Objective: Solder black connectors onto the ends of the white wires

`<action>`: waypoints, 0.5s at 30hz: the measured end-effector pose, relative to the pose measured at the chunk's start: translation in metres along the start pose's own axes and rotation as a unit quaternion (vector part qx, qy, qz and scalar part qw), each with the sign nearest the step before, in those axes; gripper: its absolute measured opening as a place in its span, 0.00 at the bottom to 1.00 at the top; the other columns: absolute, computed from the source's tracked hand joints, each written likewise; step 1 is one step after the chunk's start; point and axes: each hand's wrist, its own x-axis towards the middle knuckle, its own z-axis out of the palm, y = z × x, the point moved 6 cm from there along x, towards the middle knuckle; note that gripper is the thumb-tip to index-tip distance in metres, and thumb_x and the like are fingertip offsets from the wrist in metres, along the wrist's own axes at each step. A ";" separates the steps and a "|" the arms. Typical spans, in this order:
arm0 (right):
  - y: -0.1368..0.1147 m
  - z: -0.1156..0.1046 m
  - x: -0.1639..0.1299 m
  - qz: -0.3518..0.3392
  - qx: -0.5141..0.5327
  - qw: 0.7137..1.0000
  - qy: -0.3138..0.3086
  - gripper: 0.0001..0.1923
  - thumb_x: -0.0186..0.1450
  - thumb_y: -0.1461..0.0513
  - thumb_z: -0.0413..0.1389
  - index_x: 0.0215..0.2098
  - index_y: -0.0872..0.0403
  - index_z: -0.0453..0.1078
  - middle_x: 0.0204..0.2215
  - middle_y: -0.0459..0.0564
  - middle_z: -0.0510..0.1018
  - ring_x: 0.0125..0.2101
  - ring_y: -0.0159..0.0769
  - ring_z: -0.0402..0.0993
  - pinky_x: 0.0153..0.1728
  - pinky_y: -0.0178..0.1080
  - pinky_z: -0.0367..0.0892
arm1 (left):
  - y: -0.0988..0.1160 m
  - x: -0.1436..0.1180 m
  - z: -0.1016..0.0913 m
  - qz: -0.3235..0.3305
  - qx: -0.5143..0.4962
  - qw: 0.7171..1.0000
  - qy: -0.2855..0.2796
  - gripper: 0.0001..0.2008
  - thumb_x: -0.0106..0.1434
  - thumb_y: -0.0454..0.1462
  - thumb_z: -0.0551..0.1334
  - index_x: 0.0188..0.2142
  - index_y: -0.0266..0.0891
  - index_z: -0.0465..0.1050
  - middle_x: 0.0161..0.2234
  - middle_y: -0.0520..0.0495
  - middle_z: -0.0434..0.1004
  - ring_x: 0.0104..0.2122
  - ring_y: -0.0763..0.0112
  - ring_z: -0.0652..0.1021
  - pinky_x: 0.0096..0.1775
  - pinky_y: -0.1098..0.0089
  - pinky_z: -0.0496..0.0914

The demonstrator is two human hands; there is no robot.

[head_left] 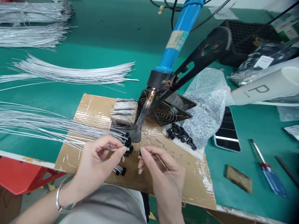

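My left hand (100, 161) pinches a thin white wire between thumb and forefinger. Just to its right, my right hand (161, 174) is closed on a small black connector (140, 153) at the fingertips. A strand of solder wire (167, 170) also runs through the right hand. Behind the left hand lies a bundle of white wires (53, 121), several of them ending in black connectors (128, 141). More black-tipped wires (120, 170) stick out below that hand. A blue soldering iron (174, 46) stands in front, its tip pointing down at a dark metal plate (135, 135).
Cardboard (193, 186) covers the work area on a green table (93, 40). A fan (163, 113) sits behind the iron, beside loose black connectors (179, 133) on bubble wrap (205, 102). To the right are a phone (226, 130) and a screwdriver (271, 174). Wire bundles (74, 73) lie left.
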 end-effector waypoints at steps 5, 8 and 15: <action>0.000 0.006 0.002 -0.007 0.017 0.999 -0.028 0.06 0.62 0.56 0.69 0.33 0.50 0.83 0.18 0.43 0.78 0.17 0.29 0.73 0.20 0.30 0.72 | -0.004 -0.001 0.002 -0.023 0.012 1.000 -0.014 0.04 0.64 0.35 0.67 0.32 0.40 0.79 0.25 0.52 0.79 0.23 0.76 0.73 0.24 0.76 0.65; 0.001 0.008 0.001 0.007 0.033 0.999 -0.023 0.04 0.63 0.58 0.68 0.32 0.49 0.83 0.18 0.42 0.78 0.18 0.27 0.72 0.22 0.28 0.71 | -0.004 -0.001 0.003 -0.031 0.009 0.999 -0.020 0.05 0.65 0.36 0.67 0.32 0.40 0.79 0.28 0.51 0.81 0.25 0.75 0.74 0.25 0.75 0.65; 0.000 0.013 -0.002 0.020 0.047 0.998 -0.022 0.03 0.62 0.59 0.68 0.31 0.49 0.84 0.18 0.42 0.77 0.18 0.26 0.70 0.20 0.28 0.69 | 0.000 0.000 0.008 -0.038 -0.008 0.998 -0.053 0.06 0.64 0.35 0.66 0.30 0.41 0.78 0.33 0.48 0.84 0.33 0.69 0.82 0.28 0.74 0.69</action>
